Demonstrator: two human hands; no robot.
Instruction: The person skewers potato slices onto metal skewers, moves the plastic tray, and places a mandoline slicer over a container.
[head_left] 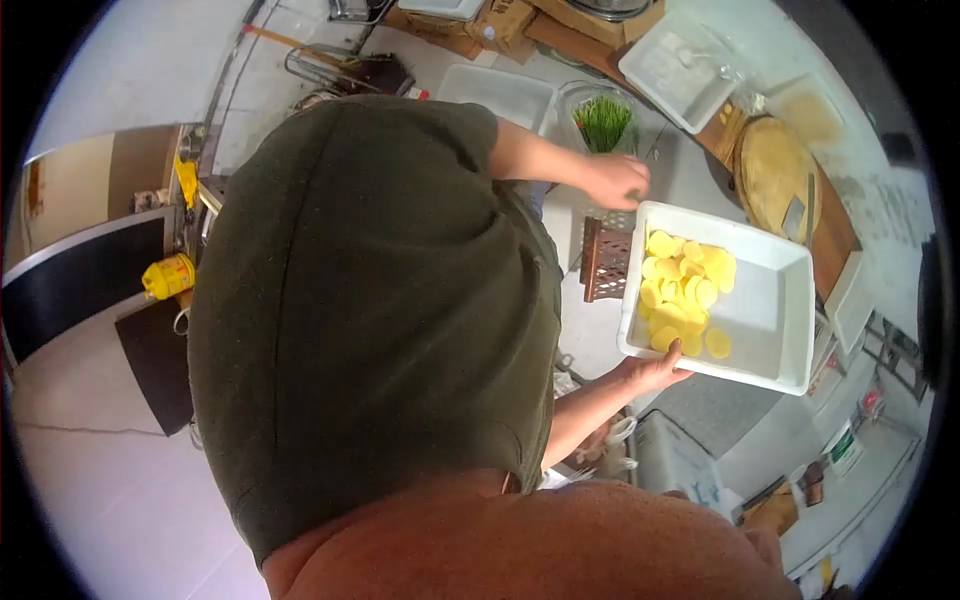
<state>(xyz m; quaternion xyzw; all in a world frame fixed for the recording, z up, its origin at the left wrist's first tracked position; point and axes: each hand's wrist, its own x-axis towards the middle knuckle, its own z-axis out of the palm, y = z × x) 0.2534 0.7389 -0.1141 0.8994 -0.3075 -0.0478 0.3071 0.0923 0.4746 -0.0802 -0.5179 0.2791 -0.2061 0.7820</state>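
Note:
My right hand (pixel 655 370) grips the near rim of a white rectangular tray (pixel 775 300), thumb over the edge. Pale yellow round slices, which look like potato (pixel 690 285), lie piled in one half of the tray. Close to the tray's upper left corner is my left hand (pixel 618 183), fingers curled together. Whatever those fingers may hold is hidden. Below that hand and beside the tray stands a brown perforated basket (pixel 605 262). Beyond the left hand, cut green stalks like chives (pixel 604 124) fill a clear container.
A round wooden chopping board (pixel 775 175) with a cleaver (pixel 795 215) on it lies past the tray. Another white tray (pixel 675 70) is at the upper right, a shallow white tub (pixel 500 95) at the top. Cardboard boxes (pixel 502 30) stand behind. A yellow bottle (pixel 168 276) is far left.

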